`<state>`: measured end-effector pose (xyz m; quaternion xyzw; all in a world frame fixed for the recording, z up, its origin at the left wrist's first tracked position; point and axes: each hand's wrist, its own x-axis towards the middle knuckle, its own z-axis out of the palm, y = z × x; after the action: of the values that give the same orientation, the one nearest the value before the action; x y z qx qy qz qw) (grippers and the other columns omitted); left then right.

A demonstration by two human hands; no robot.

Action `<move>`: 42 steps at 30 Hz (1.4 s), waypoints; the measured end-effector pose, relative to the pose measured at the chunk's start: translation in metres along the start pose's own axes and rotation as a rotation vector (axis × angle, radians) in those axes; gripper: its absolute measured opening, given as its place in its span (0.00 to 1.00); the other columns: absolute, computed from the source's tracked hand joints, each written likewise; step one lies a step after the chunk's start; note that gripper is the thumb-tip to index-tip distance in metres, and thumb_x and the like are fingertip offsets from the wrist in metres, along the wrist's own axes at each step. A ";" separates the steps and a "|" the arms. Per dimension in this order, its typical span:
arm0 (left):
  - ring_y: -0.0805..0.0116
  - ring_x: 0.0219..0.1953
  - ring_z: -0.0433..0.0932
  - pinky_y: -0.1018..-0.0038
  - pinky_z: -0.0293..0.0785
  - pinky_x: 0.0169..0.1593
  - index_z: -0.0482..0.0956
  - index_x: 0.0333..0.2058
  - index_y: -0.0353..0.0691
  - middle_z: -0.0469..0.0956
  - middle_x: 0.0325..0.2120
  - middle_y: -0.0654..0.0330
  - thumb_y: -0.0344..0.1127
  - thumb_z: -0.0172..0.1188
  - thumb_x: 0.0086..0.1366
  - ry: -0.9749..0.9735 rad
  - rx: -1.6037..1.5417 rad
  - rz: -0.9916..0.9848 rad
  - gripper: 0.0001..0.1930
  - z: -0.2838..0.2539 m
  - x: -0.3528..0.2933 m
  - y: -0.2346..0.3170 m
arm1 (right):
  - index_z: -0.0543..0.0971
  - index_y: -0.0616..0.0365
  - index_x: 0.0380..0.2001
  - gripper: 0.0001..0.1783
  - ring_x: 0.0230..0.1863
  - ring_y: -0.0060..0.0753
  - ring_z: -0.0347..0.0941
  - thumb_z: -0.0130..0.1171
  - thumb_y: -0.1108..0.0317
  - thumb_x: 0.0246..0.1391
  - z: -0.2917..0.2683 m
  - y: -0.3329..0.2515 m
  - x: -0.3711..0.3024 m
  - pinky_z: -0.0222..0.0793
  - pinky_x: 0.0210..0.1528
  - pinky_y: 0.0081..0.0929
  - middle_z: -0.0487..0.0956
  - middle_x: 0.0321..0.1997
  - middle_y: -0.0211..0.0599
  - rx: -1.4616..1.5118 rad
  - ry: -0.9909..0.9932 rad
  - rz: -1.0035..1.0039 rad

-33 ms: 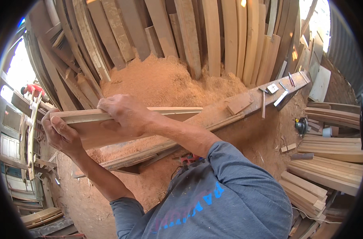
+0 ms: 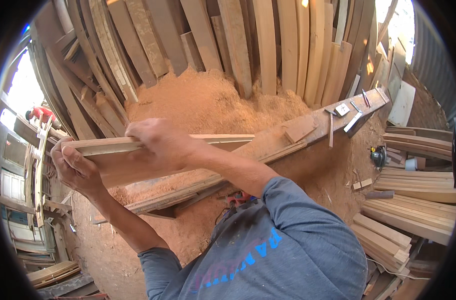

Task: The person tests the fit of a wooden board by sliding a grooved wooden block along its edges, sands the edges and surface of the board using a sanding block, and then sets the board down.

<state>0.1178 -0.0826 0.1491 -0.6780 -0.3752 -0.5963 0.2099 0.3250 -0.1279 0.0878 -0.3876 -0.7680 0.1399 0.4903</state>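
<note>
A long wooden board (image 2: 123, 167) is held on edge at the left, its narrow pale edge facing up and its far end reaching right over the workbench (image 2: 268, 142). My left hand (image 2: 78, 167) is closed around the board's near left end, thumb on this side. Farther along the upper edge, my right hand (image 2: 160, 142) bends its fingers over the board; it is smeared by motion. The board's lower side hides part of the bench.
Sawdust (image 2: 198, 102) is heaped behind the bench, below upright planks (image 2: 233, 45). A small wood block (image 2: 301, 130), a white square object (image 2: 342, 110) and hand tools (image 2: 356, 120) lie on the bench. Stacked timber (image 2: 413, 212) stands right; a person in red (image 2: 42, 114) is far left.
My right hand has shifted slightly to the right along the board's upper edge and is more blurred. My left hand and the board are almost unmoved.
</note>
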 end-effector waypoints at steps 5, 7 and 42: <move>0.59 0.30 0.77 0.66 0.73 0.36 0.78 0.34 0.35 0.78 0.29 0.54 0.51 0.37 0.75 0.016 0.090 0.000 0.27 0.000 0.002 -0.014 | 0.73 0.59 0.54 0.22 0.58 0.39 0.72 0.48 0.56 0.63 -0.064 0.075 -0.077 0.72 0.58 0.33 0.74 0.58 0.46 0.144 -0.012 0.494; 0.61 0.30 0.77 0.67 0.74 0.35 0.77 0.32 0.35 0.78 0.29 0.55 0.53 0.33 0.75 0.052 0.070 0.046 0.30 0.003 0.002 -0.038 | 0.72 0.60 0.57 0.26 0.60 0.40 0.72 0.49 0.52 0.63 -0.097 0.130 -0.128 0.70 0.60 0.37 0.74 0.59 0.48 -0.140 0.052 0.871; 0.65 0.29 0.72 0.69 0.69 0.35 0.76 0.29 0.36 0.75 0.26 0.57 0.54 0.31 0.68 -0.050 0.076 -0.096 0.30 0.061 -0.004 0.101 | 0.82 0.63 0.28 0.16 0.42 0.60 0.79 0.57 0.58 0.53 -0.146 0.358 -0.494 0.75 0.44 0.48 0.82 0.31 0.56 -0.313 -0.626 1.042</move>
<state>0.2339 -0.1026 0.1492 -0.6655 -0.4347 -0.5737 0.1973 0.7231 -0.2775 -0.3731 -0.7190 -0.5966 0.3533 0.0467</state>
